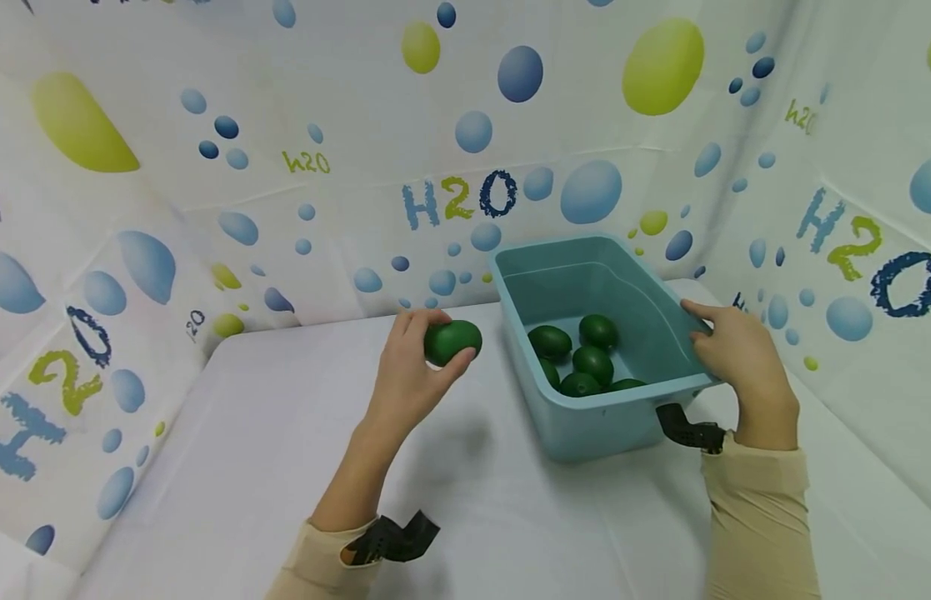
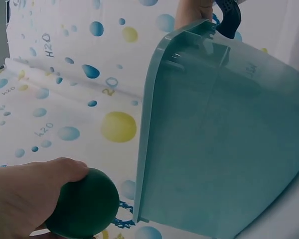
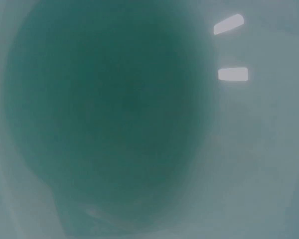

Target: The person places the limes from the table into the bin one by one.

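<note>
My left hand (image 1: 415,367) pinches a smooth green oval fruit (image 1: 452,342) between thumb and fingers, above the white table and left of a teal plastic bin (image 1: 603,427). The same fruit (image 2: 84,204) shows in the left wrist view, apart from the bin's side wall (image 2: 214,134). My right hand (image 1: 743,350) grips the bin's right rim near its front corner. Inside the bin lie several similar green fruits (image 1: 593,364), gathered toward its front left. The right wrist view shows mostly the blurred teal bin wall (image 3: 264,139), with a dark green round shape.
A white cloth (image 1: 285,450) covers the table. Behind it and at both sides hangs a white curtain (image 1: 345,100) printed with blue and green drops. Black straps (image 1: 393,537) circle both wrists.
</note>
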`<state>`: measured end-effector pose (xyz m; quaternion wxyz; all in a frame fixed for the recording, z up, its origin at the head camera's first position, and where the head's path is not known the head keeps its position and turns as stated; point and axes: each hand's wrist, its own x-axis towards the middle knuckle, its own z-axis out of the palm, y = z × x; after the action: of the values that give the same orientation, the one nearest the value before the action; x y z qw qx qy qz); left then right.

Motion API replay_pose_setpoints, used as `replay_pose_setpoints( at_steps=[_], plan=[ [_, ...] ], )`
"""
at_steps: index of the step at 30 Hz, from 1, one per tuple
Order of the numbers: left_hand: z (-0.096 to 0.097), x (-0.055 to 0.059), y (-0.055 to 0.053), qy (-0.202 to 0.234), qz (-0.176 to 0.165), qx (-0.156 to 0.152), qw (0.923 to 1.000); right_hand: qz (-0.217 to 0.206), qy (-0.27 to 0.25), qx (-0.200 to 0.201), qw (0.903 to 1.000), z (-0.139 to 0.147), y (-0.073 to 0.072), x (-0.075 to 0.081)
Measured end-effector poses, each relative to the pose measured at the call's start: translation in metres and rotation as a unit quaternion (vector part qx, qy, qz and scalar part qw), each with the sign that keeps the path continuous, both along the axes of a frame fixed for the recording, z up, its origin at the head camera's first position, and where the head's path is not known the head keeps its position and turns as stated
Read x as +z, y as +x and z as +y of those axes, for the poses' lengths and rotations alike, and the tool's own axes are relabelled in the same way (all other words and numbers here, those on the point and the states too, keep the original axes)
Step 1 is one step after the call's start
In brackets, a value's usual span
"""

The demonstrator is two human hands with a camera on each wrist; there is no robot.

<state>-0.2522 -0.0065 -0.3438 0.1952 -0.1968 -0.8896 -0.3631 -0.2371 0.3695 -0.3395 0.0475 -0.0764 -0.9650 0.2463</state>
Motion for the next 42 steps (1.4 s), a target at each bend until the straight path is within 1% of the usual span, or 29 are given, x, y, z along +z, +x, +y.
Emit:
replay_pose_setpoints(
  at_steps=[3, 7, 10, 15, 18, 22, 26, 30, 35, 38, 42],
  plan=[
    [0.004, 0.002, 0.000, 0.021, 0.003, 0.011, 0.9997, 0.004, 0.002, 0.001, 1.0000, 0.000, 0.000, 0.001],
    [0.009, 0.005, 0.001, 0.043, 0.000, 0.014, 0.9990, 0.009, 0.011, 0.006, 0.9999, -0.001, 0.000, 0.002],
    [0.014, 0.006, 0.001, 0.054, 0.001, 0.012, 0.9985, 0.010, 0.012, 0.007, 0.9999, -0.001, 0.001, 0.003],
    [0.020, 0.009, 0.001, 0.077, 0.017, 0.009, 0.9969, 0.008, 0.011, 0.004, 0.9999, -0.002, 0.001, 0.004],
    [0.025, 0.010, 0.002, 0.094, 0.021, 0.006, 0.9954, 0.008, 0.015, 0.005, 0.9998, -0.002, 0.001, 0.004],
    [0.031, 0.012, 0.003, 0.113, 0.011, 0.005, 0.9935, 0.011, 0.019, 0.006, 0.9998, -0.003, 0.000, 0.004],
    [0.037, 0.014, 0.004, 0.131, 0.000, 0.004, 0.9914, 0.003, 0.017, 0.003, 0.9998, -0.001, 0.000, 0.004],
    [0.041, 0.015, 0.004, 0.145, 0.001, -0.009, 0.9893, -0.005, 0.017, -0.003, 0.9998, 0.000, -0.001, 0.005],
    [0.046, 0.014, 0.003, 0.151, 0.011, -0.038, 0.9877, -0.008, 0.019, -0.007, 0.9998, -0.001, 0.000, 0.007],
    [0.049, 0.013, 0.004, 0.145, 0.013, -0.050, 0.9881, -0.012, 0.019, -0.009, 0.9997, -0.001, 0.000, 0.006],
    [0.051, 0.010, 0.006, 0.127, 0.019, -0.057, 0.9901, -0.015, 0.022, -0.009, 0.9996, -0.003, -0.001, 0.005]
  ],
)
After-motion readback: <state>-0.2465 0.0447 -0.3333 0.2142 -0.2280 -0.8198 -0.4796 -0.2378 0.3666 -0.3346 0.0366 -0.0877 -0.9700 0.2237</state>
